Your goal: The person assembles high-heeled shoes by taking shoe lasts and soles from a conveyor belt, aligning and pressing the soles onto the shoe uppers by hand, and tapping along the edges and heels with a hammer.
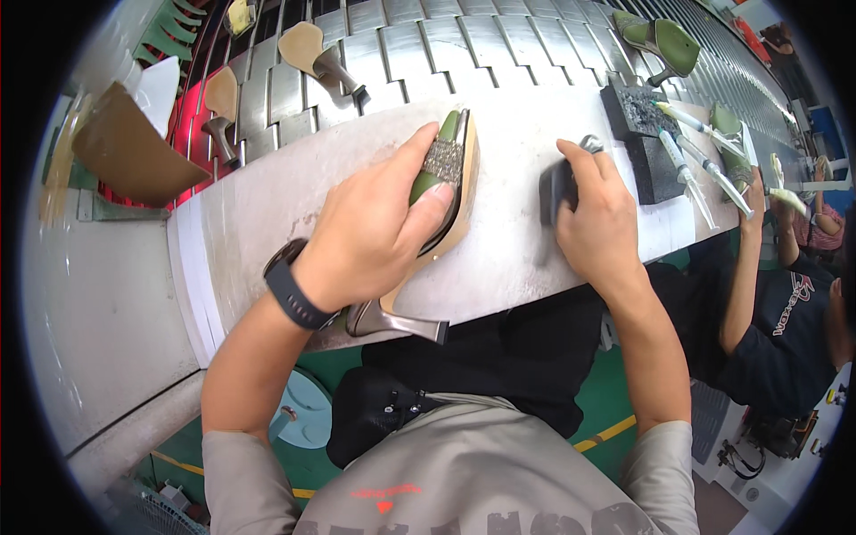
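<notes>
On the pale work board [267, 201], my left hand [366, 227] is closed around a green high-heeled shoe [444, 159] with a glittering band across it. The shoe lies toe away from me, its tan sole edge showing on the right. Its bronze-coloured heel [406, 327] juts past the board's near edge. My palm hides much of the shoe's middle. To the right, apart from the shoe, my right hand [599, 209] is closed on a dark, blocky tool [555, 192]. A rounded metal end [591, 143] shows beyond the fingers; the tool's exact kind is unclear.
Black blocks [655, 165] and several syringe-like applicators [704, 160] lie at the board's right. A slatted metal conveyor [428, 49] beyond carries heeled soles [303, 46] and a green shoe [670, 46]. A brown curved panel [134, 147] stands left. A co-worker [776, 312] works close on the right.
</notes>
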A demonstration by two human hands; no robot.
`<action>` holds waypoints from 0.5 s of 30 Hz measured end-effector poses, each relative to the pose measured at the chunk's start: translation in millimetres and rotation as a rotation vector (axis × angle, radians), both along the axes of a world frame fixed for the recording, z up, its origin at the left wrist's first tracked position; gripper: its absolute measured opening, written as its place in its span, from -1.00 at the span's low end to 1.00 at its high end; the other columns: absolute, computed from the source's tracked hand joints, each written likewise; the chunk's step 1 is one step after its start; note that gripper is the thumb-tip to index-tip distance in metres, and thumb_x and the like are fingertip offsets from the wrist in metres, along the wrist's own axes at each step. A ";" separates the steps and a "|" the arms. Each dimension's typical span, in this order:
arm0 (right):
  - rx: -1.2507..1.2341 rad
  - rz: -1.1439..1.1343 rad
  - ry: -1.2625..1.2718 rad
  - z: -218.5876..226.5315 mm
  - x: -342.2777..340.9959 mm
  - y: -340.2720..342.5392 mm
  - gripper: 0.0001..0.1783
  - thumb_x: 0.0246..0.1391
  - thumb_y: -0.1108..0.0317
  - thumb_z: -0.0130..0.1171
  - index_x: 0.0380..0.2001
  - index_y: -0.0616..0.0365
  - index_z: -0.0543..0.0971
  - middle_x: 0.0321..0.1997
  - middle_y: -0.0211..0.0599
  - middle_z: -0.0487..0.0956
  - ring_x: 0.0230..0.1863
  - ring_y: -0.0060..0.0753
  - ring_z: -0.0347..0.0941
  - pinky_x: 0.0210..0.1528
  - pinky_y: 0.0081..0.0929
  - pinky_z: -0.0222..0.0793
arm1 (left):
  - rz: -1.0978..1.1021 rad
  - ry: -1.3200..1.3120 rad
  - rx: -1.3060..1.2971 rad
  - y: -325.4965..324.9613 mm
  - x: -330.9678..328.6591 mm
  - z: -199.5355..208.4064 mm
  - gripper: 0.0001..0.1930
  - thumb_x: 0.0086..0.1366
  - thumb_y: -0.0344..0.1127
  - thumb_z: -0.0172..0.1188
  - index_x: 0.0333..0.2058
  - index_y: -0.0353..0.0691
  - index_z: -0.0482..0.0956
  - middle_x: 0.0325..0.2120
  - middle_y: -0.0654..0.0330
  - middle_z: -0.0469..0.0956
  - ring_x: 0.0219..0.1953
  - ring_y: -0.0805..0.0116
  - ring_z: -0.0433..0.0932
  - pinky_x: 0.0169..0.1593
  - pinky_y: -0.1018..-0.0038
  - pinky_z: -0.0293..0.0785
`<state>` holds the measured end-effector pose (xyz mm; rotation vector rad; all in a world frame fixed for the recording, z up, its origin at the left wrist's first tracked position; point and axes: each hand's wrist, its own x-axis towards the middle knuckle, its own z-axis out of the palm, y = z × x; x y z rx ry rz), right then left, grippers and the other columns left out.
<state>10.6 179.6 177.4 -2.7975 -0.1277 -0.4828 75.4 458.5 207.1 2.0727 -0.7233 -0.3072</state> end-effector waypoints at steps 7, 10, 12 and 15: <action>0.937 0.341 0.108 56.3 6.3 22.2 -0.67 0.10 0.40 0.48 -0.07 0.29 0.74 -0.03 -0.03 0.72 0.06 -0.24 0.65 0.15 -0.36 0.50 | 0.010 -0.215 0.010 1.6 0.0 -12.0 -0.32 0.43 -0.25 0.22 0.41 -0.49 0.29 -0.16 -0.33 0.65 -0.15 -0.35 0.63 -0.06 0.00 0.54; 1.122 0.224 0.249 75.1 23.4 34.1 -0.51 0.15 0.15 0.33 -0.07 0.43 0.67 0.00 0.16 0.73 0.00 -0.12 0.72 0.19 -0.27 0.56 | -0.064 -0.129 0.059 1.7 1.9 -3.7 -0.25 0.40 -0.33 0.16 0.49 -0.48 0.16 -0.01 -0.34 0.61 -0.01 -0.39 0.60 0.12 0.04 0.51; 1.066 0.170 0.400 84.8 37.7 34.9 -0.56 0.16 0.21 0.31 -0.08 0.43 0.66 -0.04 0.14 0.75 -0.03 -0.16 0.73 0.17 -0.29 0.57 | -0.069 -0.164 0.076 2.6 4.8 -5.6 -0.20 0.34 -0.33 0.27 0.47 -0.49 0.17 0.00 -0.28 0.61 -0.05 -0.29 0.62 0.04 0.05 0.53; 1.062 0.145 0.639 86.2 52.2 38.2 -0.73 0.13 0.45 0.29 -0.14 0.42 0.64 -0.08 0.07 0.78 -0.02 -0.26 0.72 0.16 -0.34 0.57 | -0.088 -0.222 0.120 4.3 5.7 -6.2 -0.08 0.22 -0.34 0.44 0.46 -0.50 0.17 0.04 -0.20 0.61 -0.10 -0.19 0.65 -0.03 0.07 0.55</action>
